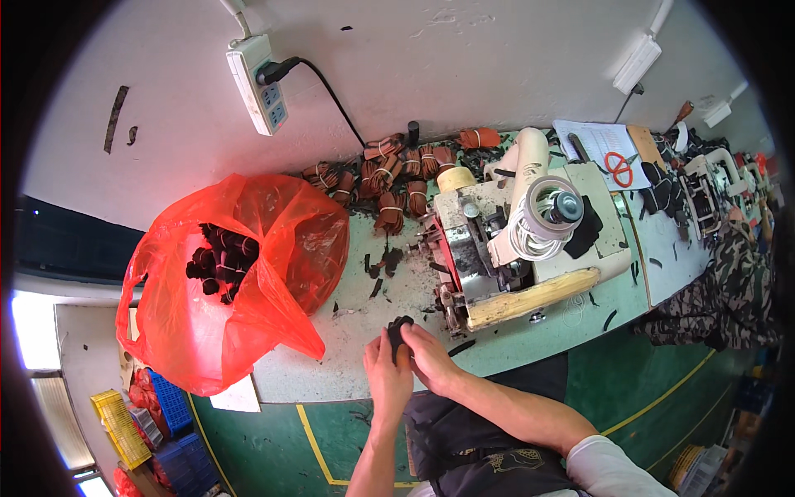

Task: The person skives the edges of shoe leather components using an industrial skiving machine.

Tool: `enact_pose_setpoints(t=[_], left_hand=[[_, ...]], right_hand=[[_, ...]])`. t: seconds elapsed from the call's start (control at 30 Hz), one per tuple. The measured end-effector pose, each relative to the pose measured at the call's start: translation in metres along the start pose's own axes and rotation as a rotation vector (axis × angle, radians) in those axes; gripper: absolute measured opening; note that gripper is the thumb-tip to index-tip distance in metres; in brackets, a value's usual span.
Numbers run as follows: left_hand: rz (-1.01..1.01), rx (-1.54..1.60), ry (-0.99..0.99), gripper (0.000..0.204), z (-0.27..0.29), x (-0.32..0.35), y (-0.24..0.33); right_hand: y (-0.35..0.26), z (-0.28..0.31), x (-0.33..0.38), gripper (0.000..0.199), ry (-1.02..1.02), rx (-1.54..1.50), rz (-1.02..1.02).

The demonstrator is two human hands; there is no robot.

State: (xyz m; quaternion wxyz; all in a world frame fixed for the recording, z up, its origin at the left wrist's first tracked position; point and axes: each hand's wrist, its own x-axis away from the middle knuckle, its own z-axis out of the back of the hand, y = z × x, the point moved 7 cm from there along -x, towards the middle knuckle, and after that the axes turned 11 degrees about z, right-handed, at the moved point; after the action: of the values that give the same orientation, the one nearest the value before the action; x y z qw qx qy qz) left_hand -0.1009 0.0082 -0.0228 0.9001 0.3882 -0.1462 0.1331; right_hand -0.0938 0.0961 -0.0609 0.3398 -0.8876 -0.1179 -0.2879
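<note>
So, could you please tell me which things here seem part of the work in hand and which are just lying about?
Probably in use:
held black piece
red bag
black bundles inside
perhaps the sewing machine

Seemingly lying about:
red-handled scissors
paper sheet
loose black scraps
camouflage cloth

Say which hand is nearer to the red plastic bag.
The left. The left hand is to the right of the red plastic bag, apart from it; the right hand is farther right, beyond the black piece between them.
</note>
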Motion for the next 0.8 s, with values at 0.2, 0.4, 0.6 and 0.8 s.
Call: enact_pose_setpoints(t=[0.2, 0.4, 0.6, 0.8], left_hand=[[-0.071, -0.019, -0.028, 0.043, 0.003, 0.004, -0.016], [-0.008, -0.205, 0.199, 0.026, 0.017, -0.01, -0.036], [-0.115, -0.201, 0.244, 0.02, 0.009, -0.019, -0.034], [0.512, 0.972, -0.3, 0.013, -0.012, -0.025, -0.082]], right_hand=[[-0.031, 0.007, 0.001, 0.049, -0.135, 1.127, 0.701], [-0.03, -0.003, 0.011, 0.056, -0.177, 1.845, 0.914], [-0.022, 0.023, -0.009, 0.041, -0.156, 1.22, 0.784], [0.005, 0.02, -0.007, 0.037, -0.334, 0.547, 0.052]])
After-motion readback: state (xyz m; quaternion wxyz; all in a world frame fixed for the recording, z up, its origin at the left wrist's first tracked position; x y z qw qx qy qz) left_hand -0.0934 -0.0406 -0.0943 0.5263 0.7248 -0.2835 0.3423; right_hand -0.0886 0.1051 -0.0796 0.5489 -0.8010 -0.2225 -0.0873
